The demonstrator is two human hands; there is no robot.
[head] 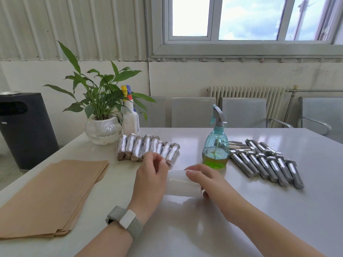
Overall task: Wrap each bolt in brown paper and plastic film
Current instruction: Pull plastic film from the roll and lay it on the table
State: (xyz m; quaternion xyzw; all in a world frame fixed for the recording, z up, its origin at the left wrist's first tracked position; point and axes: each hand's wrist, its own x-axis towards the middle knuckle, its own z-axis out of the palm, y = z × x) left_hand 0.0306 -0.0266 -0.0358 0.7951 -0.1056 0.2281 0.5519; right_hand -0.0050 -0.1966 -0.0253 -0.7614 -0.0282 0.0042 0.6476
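Both hands at the film roll [181, 183], lying crosswise on the white table [278, 210] near the front edge. Right hand [206, 180] curled over the roll's right end, fingers on top, gripping it. Left hand [151, 178] at the roll's left end, thumb and fingers pinched together on what looks like the loose edge of the film; the film itself too clear to make out there. Grey watch [126, 222] on the left wrist.

Just behind the left hand, a row of wrapped bolts [146, 148], side by side and touching, shiny film over brown paper showing at the ends; the rightmost partly hidden by the left hand. To the right, bare bolts [267, 162], steel, hex heads, laid parallel in a loose row with more behind. Between the two groups, a teal spray bottle [216, 145] upright, green liquid in the bottom part. No writing legible on it.

At the left, a stack of brown paper [52, 197], flat, edges slightly fanned. Behind the wrapped bolts, a plant [101, 95] in a round glass bowl and a white spray bottle [130, 117] with a blue label, text too small to read.
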